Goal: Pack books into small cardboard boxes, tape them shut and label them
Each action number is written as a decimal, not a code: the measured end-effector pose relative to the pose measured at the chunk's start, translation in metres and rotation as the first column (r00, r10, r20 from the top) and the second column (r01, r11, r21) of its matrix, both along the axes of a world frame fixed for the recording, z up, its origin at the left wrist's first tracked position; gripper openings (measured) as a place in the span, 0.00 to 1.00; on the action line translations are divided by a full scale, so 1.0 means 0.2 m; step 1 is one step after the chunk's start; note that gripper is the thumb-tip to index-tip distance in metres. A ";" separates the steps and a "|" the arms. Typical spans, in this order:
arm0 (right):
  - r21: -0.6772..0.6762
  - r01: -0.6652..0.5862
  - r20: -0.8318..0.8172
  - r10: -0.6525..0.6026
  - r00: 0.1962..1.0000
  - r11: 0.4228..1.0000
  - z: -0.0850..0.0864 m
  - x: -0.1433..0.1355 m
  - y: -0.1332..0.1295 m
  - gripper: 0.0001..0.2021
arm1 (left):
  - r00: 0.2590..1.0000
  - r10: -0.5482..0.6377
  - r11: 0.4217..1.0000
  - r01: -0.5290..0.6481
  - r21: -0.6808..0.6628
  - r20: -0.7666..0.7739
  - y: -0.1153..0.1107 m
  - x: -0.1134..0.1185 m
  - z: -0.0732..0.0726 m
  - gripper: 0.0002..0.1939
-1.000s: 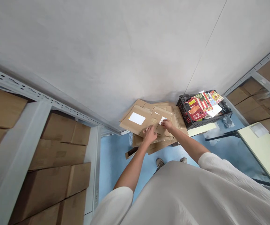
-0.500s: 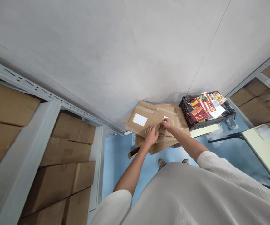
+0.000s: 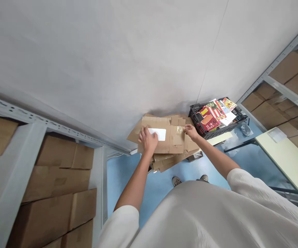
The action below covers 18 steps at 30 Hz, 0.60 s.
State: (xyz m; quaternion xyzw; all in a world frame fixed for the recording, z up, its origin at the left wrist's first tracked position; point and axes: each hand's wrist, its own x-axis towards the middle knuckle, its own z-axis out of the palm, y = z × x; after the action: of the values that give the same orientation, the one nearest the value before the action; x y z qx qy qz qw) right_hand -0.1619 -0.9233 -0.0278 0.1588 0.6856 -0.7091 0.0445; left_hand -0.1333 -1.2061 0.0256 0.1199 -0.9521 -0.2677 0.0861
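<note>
A flattened cardboard box [image 3: 174, 146] with a white label [image 3: 160, 134] lies on top of a pile of cardboard [image 3: 164, 164] against the wall. My left hand [image 3: 148, 138] is on its left part beside the label, fingers apart and bent over the cardboard, thumb near the label. At the right edge, my right hand [image 3: 190, 131] pinches the same cardboard near a strip of clear tape [image 3: 179, 130].
Right of the pile stands a black crate [image 3: 216, 131] holding books and papers. Shelves of cardboard boxes [image 3: 58, 181] rise on the left, with more boxes on the right. A pale table [image 3: 285, 162] extends at the right, over blue floor.
My left hand has moved left and my right hand slightly right, so they are farther apart. The labelled cardboard has turned and lies straighter. The view has shifted a little.
</note>
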 end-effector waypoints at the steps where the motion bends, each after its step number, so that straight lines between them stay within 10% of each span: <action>1: 0.000 0.013 -0.014 -0.013 1.000 1.000 0.02 0.01 0.06 0.20 | 1.000 0.017 1.000 -0.017 0.016 0.009 0.03 -0.02 0.01 0.33; 9: 0.035 0.211 -0.116 -0.206 0.972 0.977 0.15 0.23 0.60 0.18 | 0.994 -0.114 0.988 0.114 0.103 -0.006 0.48 -0.06 0.08 0.38; 18: 0.162 0.581 -0.158 -0.560 0.813 0.798 0.19 0.82 1.66 0.18 | 0.861 -0.491 0.848 0.508 0.155 -0.136 1.52 0.18 0.10 0.34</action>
State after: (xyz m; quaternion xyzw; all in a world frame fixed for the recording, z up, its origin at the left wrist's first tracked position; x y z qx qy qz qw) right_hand 0.0015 -0.5922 0.0106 0.3254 0.6754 -0.6232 -0.2225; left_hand -0.0974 -0.9026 0.0464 -0.1365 -0.9164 -0.3734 0.0451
